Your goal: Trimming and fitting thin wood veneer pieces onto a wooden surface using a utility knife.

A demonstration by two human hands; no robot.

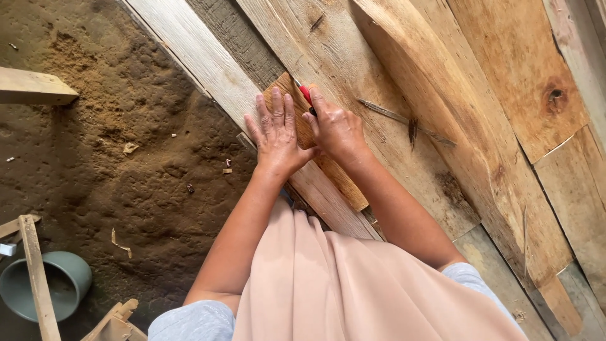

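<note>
Sawdust-brown dirt floor point(113, 145) fills the space left of the small wooden board point(315, 151), with a grey-green bucket point(60, 287) far down to the left of it, crossed by a thin wooden stick point(38, 278). A pale offcut of timber point(35, 87) lies well apart on the floor, up and to the left of the board.

The small wooden board rests slantwise on long rough planks point(391, 82) that serve as the worktop. The left hand point(276, 134) lies flat on the board's upper left part, fingers spread wide and pressing down, holding nothing. Just beside it, touching at the thumb, the right hand point(336, 129) sits on the board's upper right part, fingers closed narrow around a red-handled tool point(305, 93) whose tip meets the top end of the board. Right of the board, a thin dark sliver point(404, 119) lies across the planks. Below the board, a peach cloth point(341, 284) covers the person's lap.
</note>
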